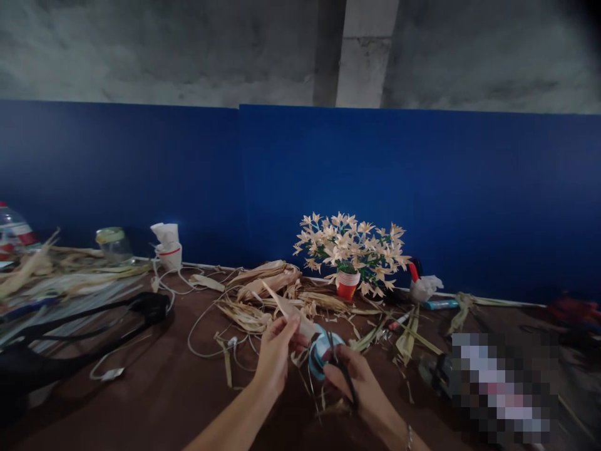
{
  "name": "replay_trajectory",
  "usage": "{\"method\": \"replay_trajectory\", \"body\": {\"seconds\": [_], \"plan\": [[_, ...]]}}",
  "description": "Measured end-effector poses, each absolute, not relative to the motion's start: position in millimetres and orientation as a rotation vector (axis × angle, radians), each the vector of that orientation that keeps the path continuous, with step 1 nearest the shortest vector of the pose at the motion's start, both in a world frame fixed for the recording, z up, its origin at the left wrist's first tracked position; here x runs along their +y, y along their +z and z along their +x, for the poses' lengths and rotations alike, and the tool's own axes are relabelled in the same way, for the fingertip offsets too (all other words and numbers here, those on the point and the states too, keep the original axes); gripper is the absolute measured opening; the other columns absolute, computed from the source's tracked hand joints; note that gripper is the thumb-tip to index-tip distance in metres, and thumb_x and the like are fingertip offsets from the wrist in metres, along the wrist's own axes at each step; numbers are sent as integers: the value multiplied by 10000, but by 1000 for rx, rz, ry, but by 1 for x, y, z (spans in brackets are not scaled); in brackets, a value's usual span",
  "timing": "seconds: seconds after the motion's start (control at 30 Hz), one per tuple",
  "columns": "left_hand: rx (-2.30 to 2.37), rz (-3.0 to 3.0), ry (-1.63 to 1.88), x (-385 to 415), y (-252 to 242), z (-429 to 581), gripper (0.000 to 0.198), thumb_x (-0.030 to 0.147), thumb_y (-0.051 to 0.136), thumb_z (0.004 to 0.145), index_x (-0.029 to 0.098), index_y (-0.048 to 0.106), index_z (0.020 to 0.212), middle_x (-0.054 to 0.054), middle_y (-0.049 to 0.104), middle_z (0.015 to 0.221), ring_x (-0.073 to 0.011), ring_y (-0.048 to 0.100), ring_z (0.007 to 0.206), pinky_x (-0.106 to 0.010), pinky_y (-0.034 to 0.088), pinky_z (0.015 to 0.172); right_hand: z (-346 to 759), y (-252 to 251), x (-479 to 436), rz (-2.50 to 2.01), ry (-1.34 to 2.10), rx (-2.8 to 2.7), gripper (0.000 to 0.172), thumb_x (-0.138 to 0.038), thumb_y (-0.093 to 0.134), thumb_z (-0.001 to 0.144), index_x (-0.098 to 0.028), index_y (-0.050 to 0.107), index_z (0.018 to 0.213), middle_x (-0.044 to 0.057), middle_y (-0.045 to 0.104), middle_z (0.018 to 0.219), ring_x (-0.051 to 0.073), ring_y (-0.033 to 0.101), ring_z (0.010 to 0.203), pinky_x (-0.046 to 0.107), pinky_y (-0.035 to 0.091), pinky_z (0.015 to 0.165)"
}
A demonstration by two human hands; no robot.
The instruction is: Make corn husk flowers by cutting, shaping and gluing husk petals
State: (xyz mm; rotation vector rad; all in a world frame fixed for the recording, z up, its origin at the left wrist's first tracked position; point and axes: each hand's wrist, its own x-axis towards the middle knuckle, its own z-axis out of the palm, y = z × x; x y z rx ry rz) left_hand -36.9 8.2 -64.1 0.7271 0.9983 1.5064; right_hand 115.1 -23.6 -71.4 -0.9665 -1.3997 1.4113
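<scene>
My left hand (276, 351) pinches a pale, pointed strip of dried corn husk (282, 302) between thumb and fingers. In my right hand (361, 379) is a pair of dark scissors (348, 379), the blades pointing up and away from me. Close beside the scissors, between the two hands, sits a light blue and white roll (317, 362), partly covered by the fingers and blades. Whether it rests on the table or is touched by my right hand, I cannot tell. Husk scraps lie on the table under both hands.
Behind my hands lies a heap of dried husks (267, 279). A red cup (348, 289) holds husk flowers (347, 244). To the left are a cable (190, 338), a tissue-filled cup (169, 255), a glass jar (114, 245) and a black strap-like object (150, 307). A blue partition (328, 169) stands behind.
</scene>
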Motion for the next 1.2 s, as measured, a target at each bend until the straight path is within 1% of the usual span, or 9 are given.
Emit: {"method": "replay_trajectory", "body": {"seconds": [0.07, 0.23, 0.47, 0.7, 0.9, 1.07, 1.2], "plan": [[1002, 707, 1567, 11, -65, -40, 310, 401, 701, 563, 142, 544, 630, 26, 585, 448, -89, 525, 407, -168, 356, 421, 112, -73, -26, -984, 1459, -1476, 364, -473, 650, 622, -145, 542, 739, -37, 487, 537, 81, 440, 489, 182, 353, 458], [1035, 752, 1553, 11, -67, -37, 334, 430, 695, 561, 145, 524, 600, 24, 573, 422, -104, 529, 393, -179, 353, 408, 105, -83, -30, -944, 1559, -1458, 377, -478, 645, 630, -145, 536, 769, -33, 484, 582, 76, 445, 506, 177, 375, 464], [991, 792, 1493, 9, -75, -30, 312, 414, 683, 582, 139, 543, 627, 39, 551, 432, -94, 522, 389, -168, 330, 388, 103, -87, -29, -949, 1486, -1496, 361, -474, 637, 637, -148, 529, 749, -51, 456, 534, 67, 413, 460, 168, 341, 428], [986, 811, 1475, 9, -74, -30, 300, 405, 667, 613, 131, 553, 649, 28, 572, 463, -88, 530, 398, -162, 352, 395, 103, -85, -28, -994, 1417, -1526, 333, -461, 626, 646, -149, 531, 710, -55, 445, 518, 63, 394, 451, 164, 313, 412], [989, 809, 1470, 8, -70, -30, 310, 413, 674, 601, 134, 550, 652, 30, 569, 464, -92, 536, 396, -164, 360, 387, 102, -83, -28, -1026, 1420, -1534, 326, -455, 633, 639, -154, 516, 687, -67, 412, 490, 51, 347, 420, 155, 290, 377], [998, 829, 1450, 11, -71, -31, 321, 427, 677, 587, 134, 563, 652, 27, 567, 453, -102, 538, 391, -173, 361, 382, 104, -84, -26, -1062, 1424, -1545, 329, -467, 604, 662, -154, 508, 691, -68, 419, 465, 50, 361, 388, 155, 302, 362], [989, 839, 1440, 12, -73, -32, 308, 421, 666, 607, 134, 563, 649, 19, 584, 474, -93, 531, 384, -167, 358, 376, 107, -88, -25, -1076, 1446, -1568, 330, -463, 605, 666, -150, 512, 718, -70, 428, 467, 46, 368, 375, 144, 298, 343]]}}
